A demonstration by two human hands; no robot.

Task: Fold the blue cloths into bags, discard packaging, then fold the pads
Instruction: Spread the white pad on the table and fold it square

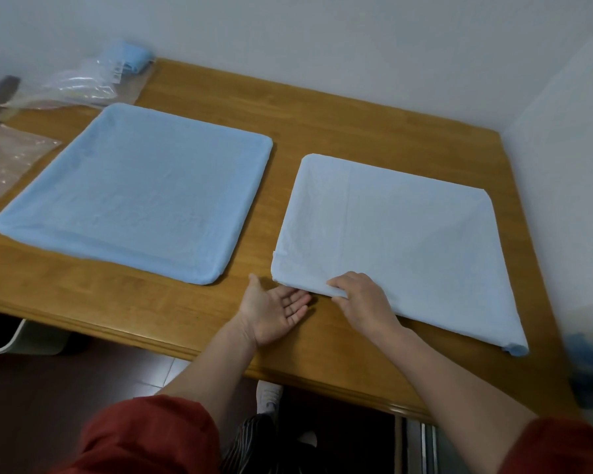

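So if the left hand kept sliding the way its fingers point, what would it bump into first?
Probably the near edge of the pale, white-blue folded pad, just beyond the open left hand, right beside where the right hand grips it.

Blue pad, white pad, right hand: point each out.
blue pad [134, 193], head view, middle of its flat top.
white pad [391, 241], head view, centre of its upper face.
right hand [360, 295], head view, back of the hand gripping the pad's near edge.

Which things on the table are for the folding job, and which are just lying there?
For the job: pale pad gripped by the right hand; open left hand; blue pad; plastic packaging; folded blue cloth.

Lying about: brownish sheet; wooden table.
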